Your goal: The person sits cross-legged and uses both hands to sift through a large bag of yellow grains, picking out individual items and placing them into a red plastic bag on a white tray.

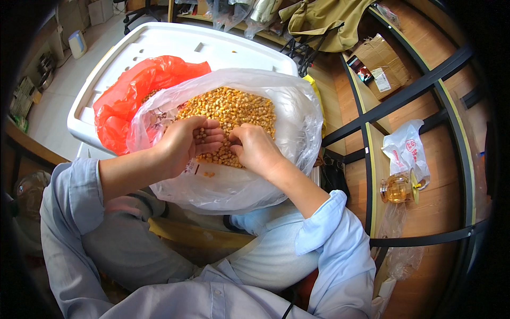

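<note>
Yellow corn kernels [235, 107] lie heaped in a wide-open translucent white plastic bag [295, 99], which rests on the near part of a white plastic lid. My left hand [191, 139] is cupped, palm up, over the left side of the heap and holds several kernels. Close on its right, my right hand [255, 147] bends its fingers down at the kernels, thumb and forefinger near each other; whether a kernel is between them is hidden. A red plastic bag [131, 91] sits against the left side of the white bag, with some kernels showing in its mouth.
The white lid [171, 36] extends behind the bags. On the right stands a black-framed shelf [422, 83] with a cardboard box [378, 63], a phone, a white plastic bag [404, 149] and a glass vessel of amber liquid [398, 188]. An olive cloth bag [330, 28] is at the back.
</note>
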`<state>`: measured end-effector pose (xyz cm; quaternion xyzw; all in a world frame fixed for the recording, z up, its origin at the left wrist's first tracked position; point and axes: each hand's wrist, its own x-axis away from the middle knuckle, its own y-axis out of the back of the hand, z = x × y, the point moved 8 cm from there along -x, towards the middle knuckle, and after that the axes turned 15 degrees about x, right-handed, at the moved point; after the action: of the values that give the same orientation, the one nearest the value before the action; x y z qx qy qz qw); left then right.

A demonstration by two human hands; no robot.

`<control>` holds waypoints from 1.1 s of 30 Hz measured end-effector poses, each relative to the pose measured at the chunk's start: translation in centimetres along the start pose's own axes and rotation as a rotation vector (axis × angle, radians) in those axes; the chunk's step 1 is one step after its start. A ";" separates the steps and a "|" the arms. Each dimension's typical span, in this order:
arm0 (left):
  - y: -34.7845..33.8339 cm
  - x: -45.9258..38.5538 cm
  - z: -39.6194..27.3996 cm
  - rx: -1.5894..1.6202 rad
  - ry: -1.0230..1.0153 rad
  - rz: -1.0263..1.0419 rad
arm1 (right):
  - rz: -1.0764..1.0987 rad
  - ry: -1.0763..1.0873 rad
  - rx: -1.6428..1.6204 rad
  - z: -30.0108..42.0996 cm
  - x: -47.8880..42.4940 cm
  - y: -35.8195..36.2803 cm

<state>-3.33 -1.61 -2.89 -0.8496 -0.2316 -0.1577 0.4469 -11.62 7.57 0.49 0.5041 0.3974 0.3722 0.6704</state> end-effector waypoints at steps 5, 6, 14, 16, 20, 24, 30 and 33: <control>-0.3 0.2 -0.1 -0.020 0.007 -0.005 | 0.095 0.017 0.033 -0.6 -0.2 -1.2; -0.3 0.1 0.0 -0.022 0.006 -0.007 | 0.090 0.016 0.030 -0.6 -0.2 -1.2; 0.0 0.0 -0.1 -0.008 0.000 -0.002 | -0.038 0.017 -0.068 0.9 -0.3 0.9; 0.0 0.0 -0.1 0.007 -0.007 -0.009 | -0.024 0.078 -0.123 2.0 -0.3 1.5; 0.1 0.1 -0.6 0.012 -0.067 -0.041 | -0.033 0.154 -0.149 2.3 0.2 0.6; 0.3 -0.3 -0.6 0.019 -0.066 -0.029 | -0.028 0.136 -0.075 1.5 0.0 -0.4; 0.1 0.1 -0.8 -0.010 -0.067 -0.040 | -0.015 0.109 -0.010 0.9 -0.1 -0.6; 0.1 0.2 -0.8 -0.008 -0.067 -0.038 | 0.001 0.091 0.017 1.0 -0.1 -0.4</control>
<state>-3.19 -2.30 -2.40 -0.8515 -0.2621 -0.1385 0.4324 -10.71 7.05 0.33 0.4925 0.4303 0.3918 0.6471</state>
